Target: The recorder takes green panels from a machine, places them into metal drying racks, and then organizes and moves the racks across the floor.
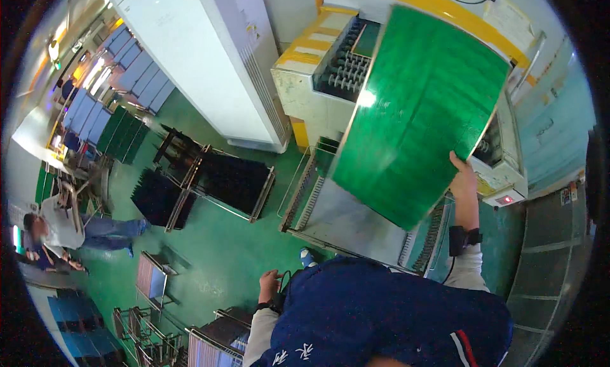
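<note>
A large green coated panel (419,113) is held up and tilted in front of me. My right hand (464,176) grips it at its right edge, the thumb lying on the green face. Below the panel stands a rack (343,208) with slotted, spring-like sides and a pale grey base. Behind the panel is a machine with rows of rollers (346,75), partly covered by it. Well away from the panel, my left hand (270,286) hangs low beside my body, its fingers curled with nothing seen in them.
A tall white cabinet (197,56) stands left of the roller machine. Black racks (222,176) are on the green floor, with more racks (149,335) at the lower left. Another person (82,224) is at the far left. Grey panelling (546,259) is on the right.
</note>
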A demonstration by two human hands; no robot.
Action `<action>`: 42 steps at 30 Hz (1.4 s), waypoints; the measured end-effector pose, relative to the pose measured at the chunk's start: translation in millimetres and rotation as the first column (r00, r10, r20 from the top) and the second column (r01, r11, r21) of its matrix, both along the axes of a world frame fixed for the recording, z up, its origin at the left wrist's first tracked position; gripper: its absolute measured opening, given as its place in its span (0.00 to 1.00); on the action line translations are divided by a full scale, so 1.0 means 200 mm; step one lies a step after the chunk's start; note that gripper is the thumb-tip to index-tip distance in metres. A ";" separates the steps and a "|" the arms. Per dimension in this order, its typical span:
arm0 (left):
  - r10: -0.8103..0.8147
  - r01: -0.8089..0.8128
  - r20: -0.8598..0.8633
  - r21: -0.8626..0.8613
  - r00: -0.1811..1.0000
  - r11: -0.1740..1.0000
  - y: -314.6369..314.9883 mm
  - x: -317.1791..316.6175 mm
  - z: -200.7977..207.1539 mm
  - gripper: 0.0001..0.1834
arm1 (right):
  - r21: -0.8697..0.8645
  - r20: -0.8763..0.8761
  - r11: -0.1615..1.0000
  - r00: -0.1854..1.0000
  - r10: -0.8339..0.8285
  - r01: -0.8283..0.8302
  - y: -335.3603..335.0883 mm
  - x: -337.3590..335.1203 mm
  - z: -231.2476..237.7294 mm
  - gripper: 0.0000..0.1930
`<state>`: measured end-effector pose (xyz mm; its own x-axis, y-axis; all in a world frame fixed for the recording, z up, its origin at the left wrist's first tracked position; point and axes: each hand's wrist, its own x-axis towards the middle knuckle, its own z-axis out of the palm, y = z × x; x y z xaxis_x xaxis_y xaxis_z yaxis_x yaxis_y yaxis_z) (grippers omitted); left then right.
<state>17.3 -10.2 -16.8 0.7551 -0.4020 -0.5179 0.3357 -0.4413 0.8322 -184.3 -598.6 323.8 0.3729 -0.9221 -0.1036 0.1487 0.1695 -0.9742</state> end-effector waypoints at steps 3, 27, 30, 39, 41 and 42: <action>-0.202 0.175 0.086 0.252 0.976 0.952 -0.01 0.03 0.03 0.10 | -0.038 0.168 0.991 0.977 0.131 -0.127 -0.02 -0.02 -0.03 0.19; 0.329 -0.290 -0.343 0.161 0.880 0.943 -0.11 -0.02 0.24 0.16 | 0.353 0.347 0.920 0.937 0.038 -0.168 -0.29 0.08 -0.39 0.08; 0.238 -0.188 -0.313 0.180 0.919 0.965 0.06 0.02 0.04 0.15 | 0.389 0.267 0.903 0.961 0.077 -0.181 -0.15 0.29 -0.25 0.10; -0.171 0.170 -0.034 0.405 0.985 0.898 0.08 -0.01 0.03 0.21 | 0.513 0.314 0.797 0.934 0.172 -0.319 -0.13 0.41 -0.41 0.11; -0.412 0.307 0.077 0.548 0.908 0.778 0.08 -0.02 0.02 0.22 | 0.501 0.329 0.810 0.933 0.146 -0.304 -0.16 0.42 -0.43 0.11; -0.408 0.302 0.078 0.551 0.910 0.778 0.10 -0.03 0.01 0.22 | 0.503 0.332 0.807 0.931 0.150 -0.309 -0.17 0.44 -0.42 0.11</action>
